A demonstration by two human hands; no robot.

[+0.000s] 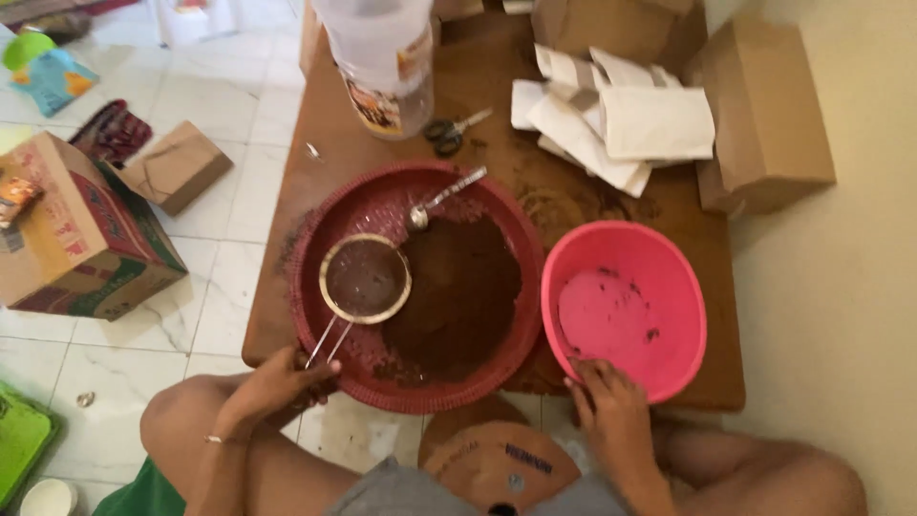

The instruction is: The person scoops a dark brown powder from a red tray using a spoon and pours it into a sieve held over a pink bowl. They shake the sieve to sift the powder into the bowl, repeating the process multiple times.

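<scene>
A fine wire mesh in a dull metal rim is seen on the sieve, whose thin wire handle is gripped by the left hand. Matt, ribbed plastic is shown by the dark red tray, and a coarse, dry brown powder is heaped in it. The spoon is made of shiny metal. Smooth, slightly glossy plastic is shown by the pink bowl, touched at its rim by the right hand. The table is of matt brown wood, dusted with powder. The white bags are of matt paper, and the boxes of plain cardboard.
</scene>
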